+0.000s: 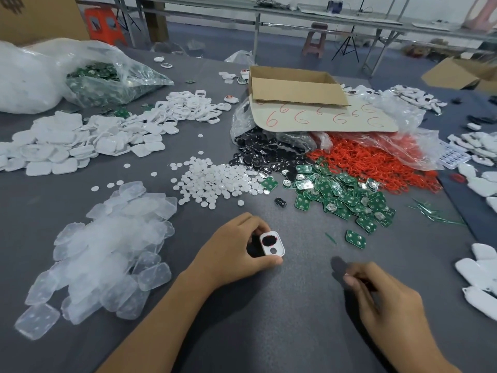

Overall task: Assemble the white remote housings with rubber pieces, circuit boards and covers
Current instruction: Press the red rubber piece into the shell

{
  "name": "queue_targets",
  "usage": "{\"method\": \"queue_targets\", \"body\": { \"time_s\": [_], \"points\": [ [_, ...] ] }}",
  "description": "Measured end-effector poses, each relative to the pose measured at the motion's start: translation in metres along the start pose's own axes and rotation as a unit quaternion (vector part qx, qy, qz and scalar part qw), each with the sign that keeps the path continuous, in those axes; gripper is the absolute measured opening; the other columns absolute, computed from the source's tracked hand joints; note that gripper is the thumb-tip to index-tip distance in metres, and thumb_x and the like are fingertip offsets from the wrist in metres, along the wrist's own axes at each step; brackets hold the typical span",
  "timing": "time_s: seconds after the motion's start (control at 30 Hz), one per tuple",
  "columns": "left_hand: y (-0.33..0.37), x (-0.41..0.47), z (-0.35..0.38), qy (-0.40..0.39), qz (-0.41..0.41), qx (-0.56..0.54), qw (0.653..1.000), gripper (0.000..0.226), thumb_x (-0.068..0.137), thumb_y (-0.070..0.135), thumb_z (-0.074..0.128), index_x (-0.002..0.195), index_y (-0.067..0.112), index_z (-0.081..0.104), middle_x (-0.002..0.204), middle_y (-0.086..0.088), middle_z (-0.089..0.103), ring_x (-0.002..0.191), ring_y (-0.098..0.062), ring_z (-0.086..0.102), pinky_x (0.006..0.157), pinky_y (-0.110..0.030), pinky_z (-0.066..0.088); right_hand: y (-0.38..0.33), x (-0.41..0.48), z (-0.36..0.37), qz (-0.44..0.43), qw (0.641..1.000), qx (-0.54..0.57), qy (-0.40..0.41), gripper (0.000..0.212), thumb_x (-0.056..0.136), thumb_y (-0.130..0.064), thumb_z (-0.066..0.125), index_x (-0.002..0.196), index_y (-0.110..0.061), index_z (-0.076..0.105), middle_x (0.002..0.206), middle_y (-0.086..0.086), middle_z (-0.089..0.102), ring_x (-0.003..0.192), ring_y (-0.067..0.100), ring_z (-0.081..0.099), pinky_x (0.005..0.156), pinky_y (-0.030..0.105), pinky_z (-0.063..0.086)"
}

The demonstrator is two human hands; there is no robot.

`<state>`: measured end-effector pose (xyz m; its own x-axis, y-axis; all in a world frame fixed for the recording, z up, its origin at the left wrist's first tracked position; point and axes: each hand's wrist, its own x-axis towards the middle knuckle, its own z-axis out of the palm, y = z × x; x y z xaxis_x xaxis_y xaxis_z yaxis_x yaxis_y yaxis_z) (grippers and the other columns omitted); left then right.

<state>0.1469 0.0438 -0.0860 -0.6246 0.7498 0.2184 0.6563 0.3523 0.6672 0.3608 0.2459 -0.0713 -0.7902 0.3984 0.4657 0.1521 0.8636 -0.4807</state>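
My left hand point(236, 244) holds a white remote housing point(272, 243) just above the grey table, thumb under its near edge. A black piece with a red rim sits in the housing's upper opening; the round hole below it is empty. My right hand point(382, 294) lies on the table to the right with its fingers curled, and something small and dark shows between the fingertips; I cannot tell what it is. Green circuit boards point(347, 197) lie in a heap beyond my right hand, one single board point(355, 239) closest.
Clear rubber pads point(107, 243) are piled at the left, white discs point(215, 179) in the middle, black buttons point(266, 152) and red rings point(376, 160) behind. White housings point(88, 141) lie far left. A cardboard box point(293, 86) stands at the back. Finished white units point(481, 275) line the right edge.
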Motion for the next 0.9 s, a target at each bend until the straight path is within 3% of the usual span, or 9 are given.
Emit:
{"method": "queue_targets", "body": {
  "time_s": [0.13,0.3,0.57,0.77,0.9],
  "points": [
    [-0.001,0.001,0.001,0.000,0.004,-0.005,1.000,0.046,0.071,0.066,0.078,0.105,0.040,0.060,0.100,0.023,0.055,0.091,0.002,0.055,0.075,-0.010,0.039,-0.014,0.008,0.009,0.035,0.997,0.049,-0.056,0.020,0.091,-0.015,0.066,0.090,-0.034,0.058,0.074,-0.014,0.066,0.060,0.009,0.063,0.061,0.018,0.048],
    [-0.002,0.002,0.000,-0.007,0.019,-0.022,1.000,0.053,0.073,0.069,0.078,0.114,0.038,0.066,0.108,0.024,0.058,0.097,0.000,0.059,0.083,-0.017,0.047,-0.046,0.054,0.038,0.035,0.986,0.103,-0.127,0.023,0.083,-0.010,0.077,0.079,-0.030,0.066,0.082,-0.018,0.065,0.078,0.004,0.062,0.067,0.009,0.042],
    [-0.003,0.002,0.001,-0.013,0.023,-0.036,0.999,0.057,0.071,0.065,0.080,0.118,0.035,0.069,0.108,0.021,0.061,0.097,0.000,0.058,0.086,-0.028,0.051,-0.059,0.096,0.064,0.001,0.966,-0.004,-0.259,0.024,0.076,-0.009,0.079,0.069,-0.031,0.072,0.087,-0.011,0.055,0.083,0.003,0.054,0.074,0.019,0.044],
    [-0.005,0.004,0.002,-0.012,0.022,-0.044,0.999,0.060,0.069,0.064,0.082,0.119,0.033,0.070,0.108,0.018,0.064,0.098,-0.001,0.059,0.087,-0.030,0.052,-0.062,0.114,0.063,0.062,0.949,-0.026,-0.309,0.031,0.068,-0.021,0.089,0.058,-0.033,0.062,0.069,-0.017,0.062,0.060,-0.009,0.055,0.056,0.006,0.042],
    [-0.006,0.004,0.002,-0.015,0.021,-0.046,0.999,0.059,0.068,0.066,0.080,0.116,0.035,0.069,0.108,0.019,0.064,0.097,0.001,0.059,0.085,-0.028,0.052,-0.065,0.123,0.066,0.086,0.928,-0.046,-0.358,0.024,0.071,-0.024,0.085,0.063,-0.030,0.063,0.069,-0.015,0.065,0.064,-0.006,0.057,0.049,0.006,0.039]
  ]
}}
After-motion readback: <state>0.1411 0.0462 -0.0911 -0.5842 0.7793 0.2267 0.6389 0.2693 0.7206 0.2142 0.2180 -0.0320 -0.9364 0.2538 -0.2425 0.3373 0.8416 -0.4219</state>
